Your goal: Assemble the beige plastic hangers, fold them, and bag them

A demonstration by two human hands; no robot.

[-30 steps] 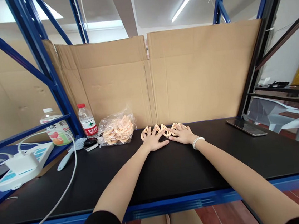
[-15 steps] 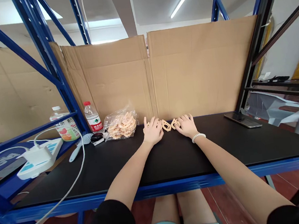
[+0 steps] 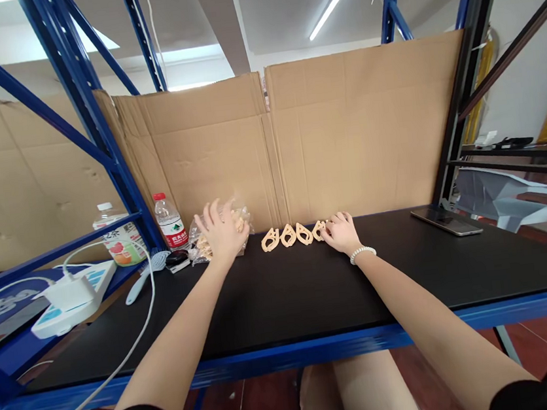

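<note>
My left hand [image 3: 223, 232] is over a clear plastic bag [image 3: 202, 247] holding many beige pieces, its fingers spread; whether it touches the bag I cannot tell. Right of the bag, beige teardrop-shaped pieces with open middles stand in a row on the black tabletop. They include a left-end piece [image 3: 270, 239], a middle piece [image 3: 287, 235] and another beside it [image 3: 304, 233]. At the right end, my right hand [image 3: 340, 231], a beaded bracelet on its wrist, has curled fingers against a beige piece [image 3: 318, 229] and partly covers it.
Left of the bag stand a red-capped water bottle [image 3: 171, 223] and a larger drink bottle [image 3: 118, 236]. A pale blue brush [image 3: 138, 286] lies near a white power strip [image 3: 74, 303] and cable. A phone [image 3: 446, 221] lies at right. Cardboard [image 3: 368, 128] walls the back.
My left hand has moved left, away from the row of beige pieces, to the bag, uncovering the left end of the row. My right hand stays at the right end, its fingers more curled.
</note>
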